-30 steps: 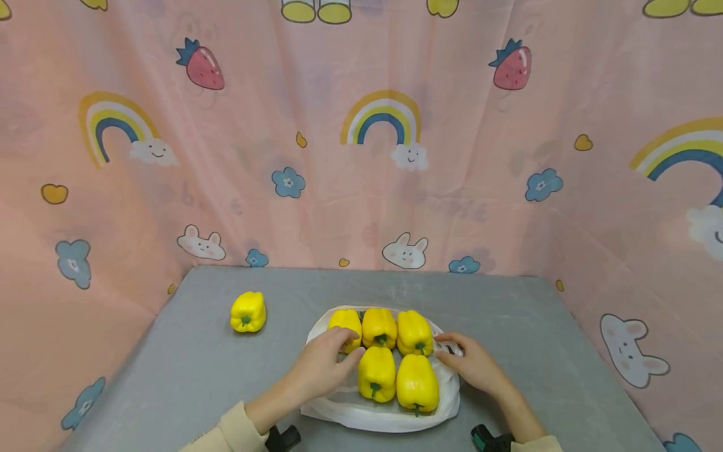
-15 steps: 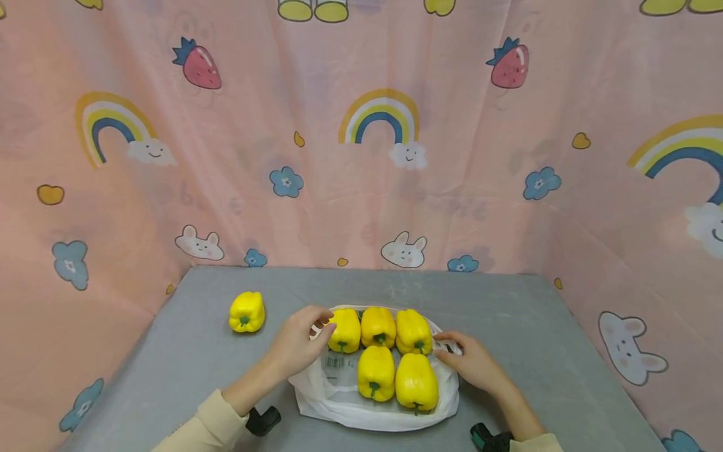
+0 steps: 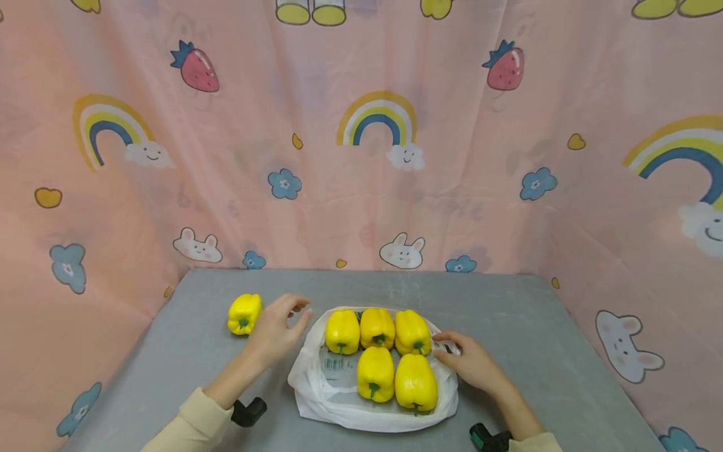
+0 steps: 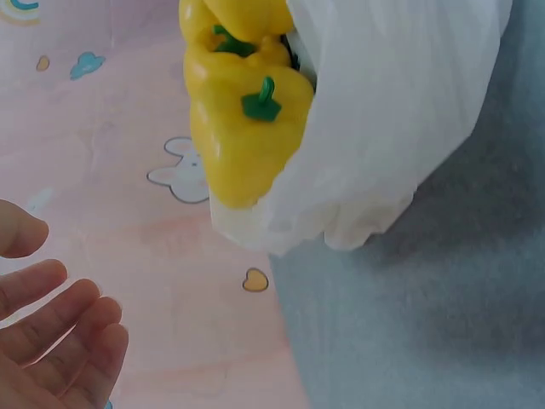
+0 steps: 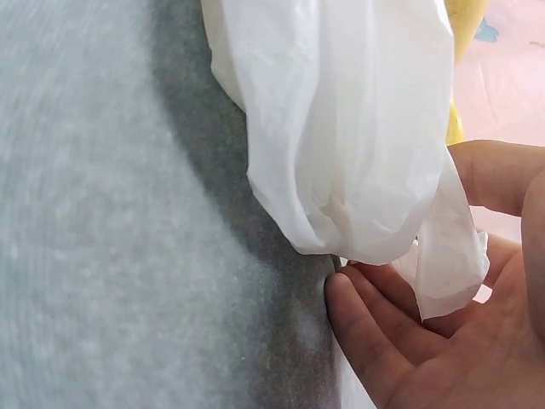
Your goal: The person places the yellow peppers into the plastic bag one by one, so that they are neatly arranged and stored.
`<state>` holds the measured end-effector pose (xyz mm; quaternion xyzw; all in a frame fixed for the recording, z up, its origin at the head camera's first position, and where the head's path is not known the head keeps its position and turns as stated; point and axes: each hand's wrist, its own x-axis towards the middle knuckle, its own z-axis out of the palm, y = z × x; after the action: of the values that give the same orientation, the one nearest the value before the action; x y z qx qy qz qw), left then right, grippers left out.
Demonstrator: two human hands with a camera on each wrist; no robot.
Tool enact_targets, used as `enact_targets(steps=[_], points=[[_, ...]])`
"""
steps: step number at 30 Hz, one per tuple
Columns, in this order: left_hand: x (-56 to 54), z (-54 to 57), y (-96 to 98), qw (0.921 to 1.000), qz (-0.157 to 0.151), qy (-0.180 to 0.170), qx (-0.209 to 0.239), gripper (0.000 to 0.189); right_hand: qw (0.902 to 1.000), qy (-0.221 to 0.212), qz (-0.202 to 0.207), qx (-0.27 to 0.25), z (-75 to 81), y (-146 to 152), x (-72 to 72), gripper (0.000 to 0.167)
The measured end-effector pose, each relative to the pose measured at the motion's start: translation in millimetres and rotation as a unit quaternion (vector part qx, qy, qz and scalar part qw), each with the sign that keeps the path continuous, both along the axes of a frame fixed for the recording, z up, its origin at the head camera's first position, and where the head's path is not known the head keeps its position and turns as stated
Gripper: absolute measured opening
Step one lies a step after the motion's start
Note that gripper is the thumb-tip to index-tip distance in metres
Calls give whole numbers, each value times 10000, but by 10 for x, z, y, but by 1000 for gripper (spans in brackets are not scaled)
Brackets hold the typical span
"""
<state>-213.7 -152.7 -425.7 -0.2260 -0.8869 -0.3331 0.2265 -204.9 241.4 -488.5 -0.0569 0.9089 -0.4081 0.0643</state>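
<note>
A white plastic bag (image 3: 315, 402) lies spread on the table with its mouth wide, and several yellow bell peppers (image 3: 375, 375) sit in it in two rows. One more yellow bell pepper (image 3: 243, 315) stands on the table at the left, partly behind my left hand (image 3: 275, 333). That hand is raised between this pepper and the bag, fingers loosely bent and holding nothing. At the bag's right rim, my right hand (image 3: 474, 363) holds the plastic; in the right wrist view a thin flap (image 5: 451, 264) of it lies between thumb and fingers.
The grey table (image 3: 553, 351) surrounds the bag, bordered by a pink patterned curtain (image 3: 361, 213) at the back and sides. Black wrist straps' mounts (image 3: 248, 412) stick out below both wrists. In the bag's near left part, a printed barcode (image 3: 334, 364) shows.
My left hand has moved left and away, from over the peppers past the bag's left rim, drawing that rim outward before leaving it. The right hand has stayed at the right rim.
</note>
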Motion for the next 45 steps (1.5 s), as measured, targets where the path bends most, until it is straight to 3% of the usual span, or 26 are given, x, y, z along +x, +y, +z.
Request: enact_targets(steps=[10, 19, 39, 45], points=[[-72, 38, -246, 9989, 451, 93, 115, 23, 10000, -43, -2, -12, 1, 0, 1, 41], [-171, 9, -493, 9964, 732, 408, 145, 24, 10000, 78, 19, -46, -21, 10, -5, 40], [-290, -131, -1038, 9909, 1263, -421, 180, 33, 9999, -5, -8, -130, -3, 0, -1, 40], [-354, -225, -1147, 9853, 1457, -894, -15, 43, 9999, 2, 23, -138, -5, 6, -3, 40]])
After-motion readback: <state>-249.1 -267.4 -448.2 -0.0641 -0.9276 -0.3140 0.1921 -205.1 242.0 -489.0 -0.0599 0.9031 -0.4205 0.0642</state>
